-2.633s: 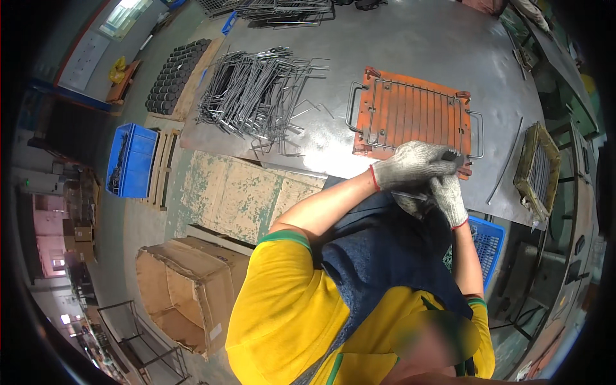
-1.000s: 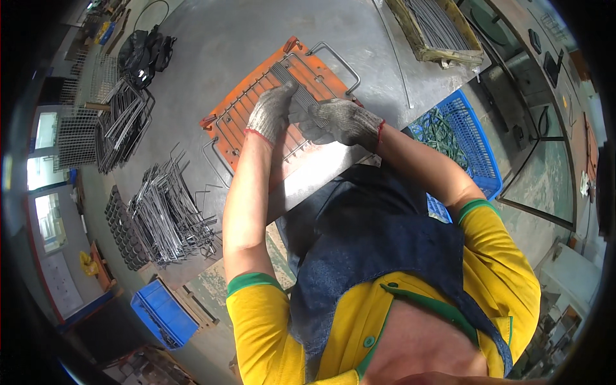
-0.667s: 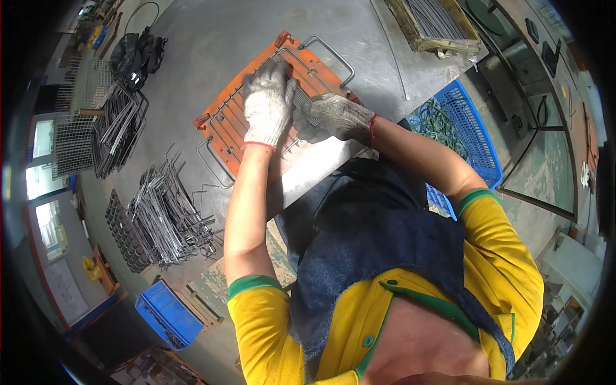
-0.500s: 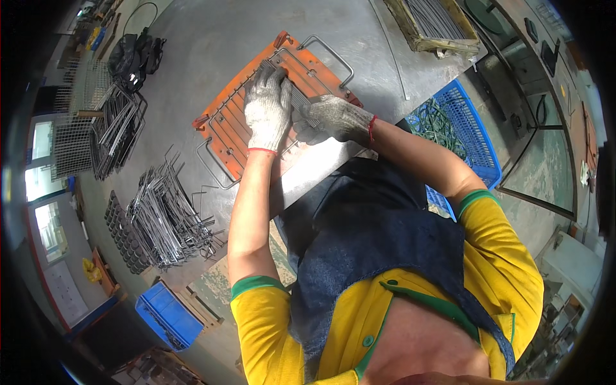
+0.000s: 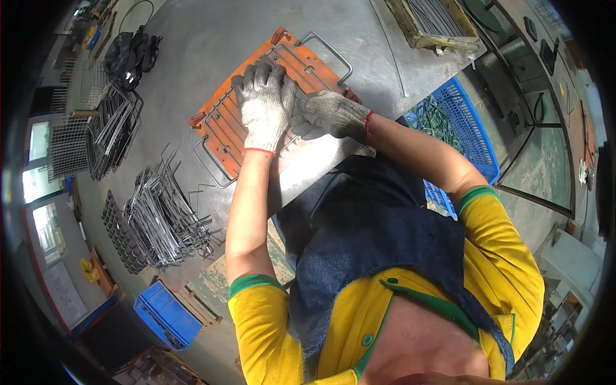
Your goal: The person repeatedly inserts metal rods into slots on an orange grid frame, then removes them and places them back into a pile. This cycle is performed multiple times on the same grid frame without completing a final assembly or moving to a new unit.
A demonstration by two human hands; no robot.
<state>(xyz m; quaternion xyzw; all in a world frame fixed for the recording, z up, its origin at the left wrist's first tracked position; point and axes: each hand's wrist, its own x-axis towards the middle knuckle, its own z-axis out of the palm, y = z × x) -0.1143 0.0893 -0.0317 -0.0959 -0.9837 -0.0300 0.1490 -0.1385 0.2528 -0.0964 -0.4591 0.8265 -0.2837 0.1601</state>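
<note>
An orange slotted fixture plate (image 5: 218, 122) lies at a slant on the metal table, with thin steel rods set across it and a bent wire frame around it. My left hand (image 5: 264, 106), in a white and grey knit glove, rests over the middle of the plate. Its fingers are bent and slightly apart on the rods; the fingertips partly hide what lies beneath. Beside it, my gloved right hand (image 5: 330, 115) is closed around a small bundle of thin steel rods (image 5: 312, 118) at the plate's near right side. My palms hide most of the bundle.
Bent wire pieces (image 5: 163, 218) are heaped on the left, below more wire frames (image 5: 112, 131) and a black bag (image 5: 131, 58). A box of straight rods (image 5: 433, 22) stands far right. A blue basket (image 5: 471, 122) with green strands sits right; a blue bin (image 5: 167, 314) stands lower left.
My left hand's fingers have spread and bent more over the rods. The right hand stays close beside it, with the bundle less visible. The whole view has shifted slightly.
</note>
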